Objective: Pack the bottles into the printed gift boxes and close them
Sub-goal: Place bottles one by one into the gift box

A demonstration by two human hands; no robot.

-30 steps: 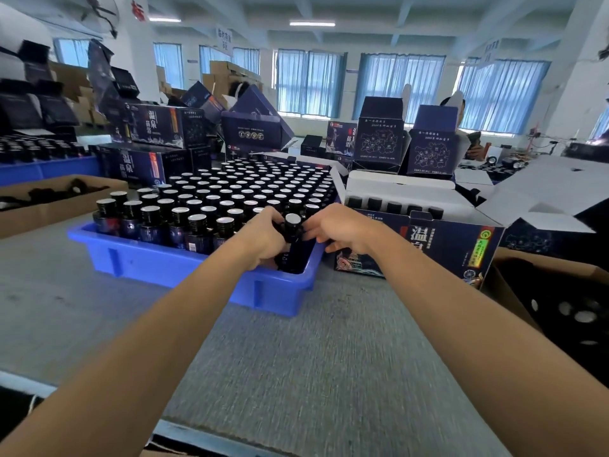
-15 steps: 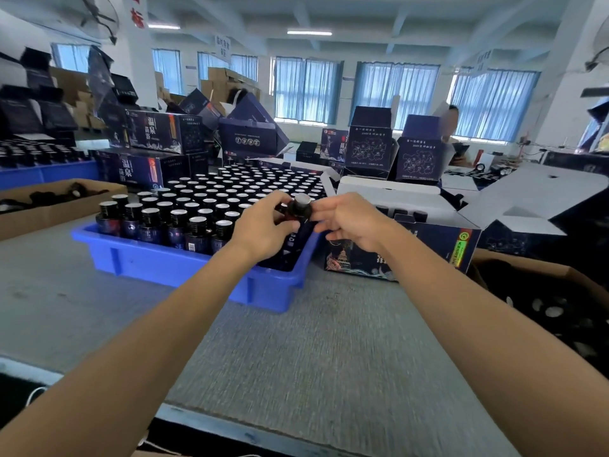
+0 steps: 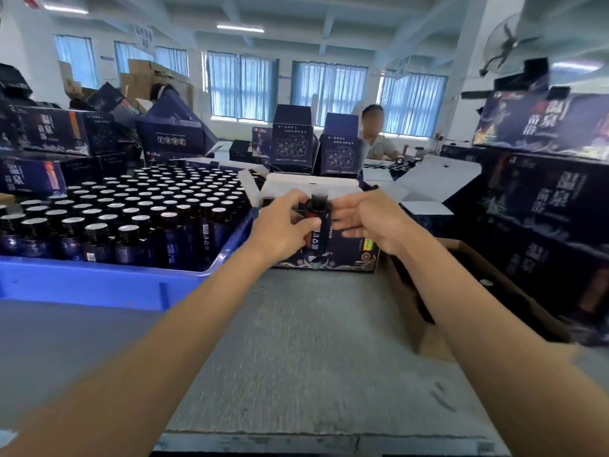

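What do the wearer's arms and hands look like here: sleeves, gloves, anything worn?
No gloves on the left hand or the right hand. The left forearm and right forearm are uncovered to the frame edge, with no sleeve in view. No watch, band, ring or tape shows on wrists or fingers, though the picture is slightly motion-blurred.

A crate (image 3: 99,285) filled with bottles (image 3: 131,206) is set on the table (image 3: 313,357) at the left, with an open gift box (image 3: 349,257) placed just beside it on the right. One bottle (image 3: 318,225) is held in the left hand (image 3: 280,232) before that box, the right hand (image 3: 372,219) just beside it, and a carton (image 3: 425,338) is set further right.
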